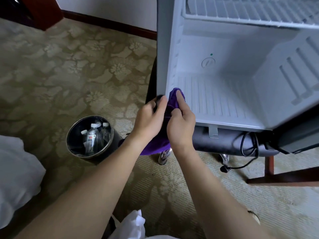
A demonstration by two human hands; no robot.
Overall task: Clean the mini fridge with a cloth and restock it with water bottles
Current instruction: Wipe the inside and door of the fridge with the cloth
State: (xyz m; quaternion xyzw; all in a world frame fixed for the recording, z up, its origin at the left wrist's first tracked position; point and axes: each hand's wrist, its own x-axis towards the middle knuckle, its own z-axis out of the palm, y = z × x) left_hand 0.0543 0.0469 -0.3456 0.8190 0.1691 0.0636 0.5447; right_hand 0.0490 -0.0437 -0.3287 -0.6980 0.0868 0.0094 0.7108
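The white mini fridge [224, 69] stands open at the upper right, its inside bare apart from a wire shelf [250, 14] at the top. A purple cloth [170, 102] is bunched at the front left corner of the fridge floor. My left hand [148, 118] grips the cloth from the left. My right hand [181, 125] holds it from the right, thumb laid along its top. The cloth's tail hangs below my wrists. Several clear water bottles [94, 135] with white caps stand in a round black bin [72, 140] on the carpet to the left.
The fridge sits on a dark padded stool [224, 142] with chrome feet. A black power cable [248, 152] with its plug lies loose on the patterned carpet. White bedding [15, 173] is at the left edge, white fabric [134, 225] at the bottom. A wooden frame [279, 178] stands at right.
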